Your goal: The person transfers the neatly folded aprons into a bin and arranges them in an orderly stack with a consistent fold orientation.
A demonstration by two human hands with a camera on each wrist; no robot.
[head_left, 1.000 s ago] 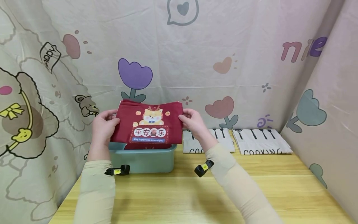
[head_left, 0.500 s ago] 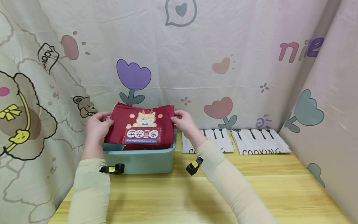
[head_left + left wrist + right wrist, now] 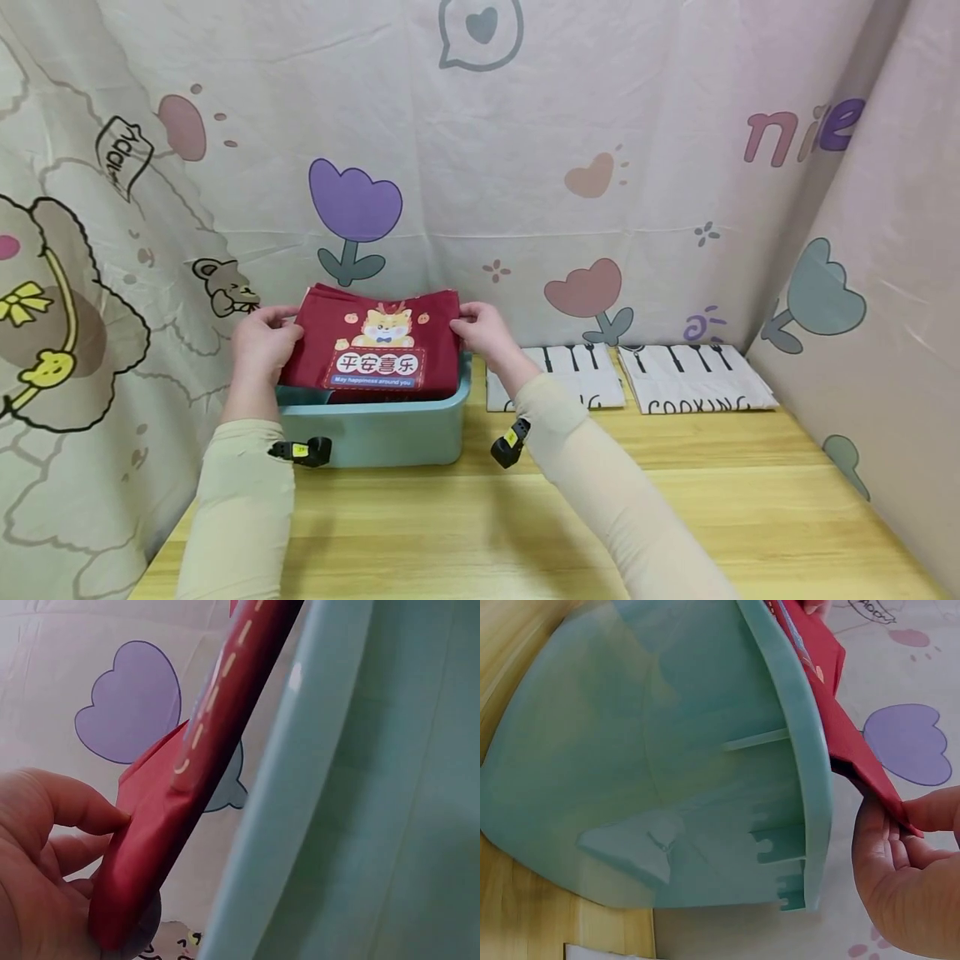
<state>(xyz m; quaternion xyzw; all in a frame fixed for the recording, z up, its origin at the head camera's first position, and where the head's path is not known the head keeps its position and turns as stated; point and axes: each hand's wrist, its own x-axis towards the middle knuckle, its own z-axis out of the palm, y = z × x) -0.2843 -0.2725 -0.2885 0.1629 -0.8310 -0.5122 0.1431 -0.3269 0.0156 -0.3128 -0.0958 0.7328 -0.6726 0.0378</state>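
A folded dark red cloth (image 3: 375, 350) printed with a cartoon animal and a label lies tilted over the teal plastic bin (image 3: 382, 429) at the table's back left. My left hand (image 3: 262, 342) pinches its left edge and my right hand (image 3: 480, 329) pinches its right edge. In the left wrist view the thumb and fingers (image 3: 52, 847) clamp the red cloth's (image 3: 180, 795) stitched edge beside the bin wall (image 3: 360, 795). The right wrist view shows fingers (image 3: 907, 855) pinching a corner of the red cloth (image 3: 855, 742) just past the bin's rim (image 3: 802, 750).
Two folded white cloths with fork prints and "COOKING" lettering (image 3: 570, 379) (image 3: 697, 379) lie along the back of the wooden table (image 3: 525, 525), right of the bin. Patterned curtains (image 3: 600, 167) close in the back and both sides.
Both hands have lowered the red cloth and carried it back and slightly left, so it now sits down over the bin.
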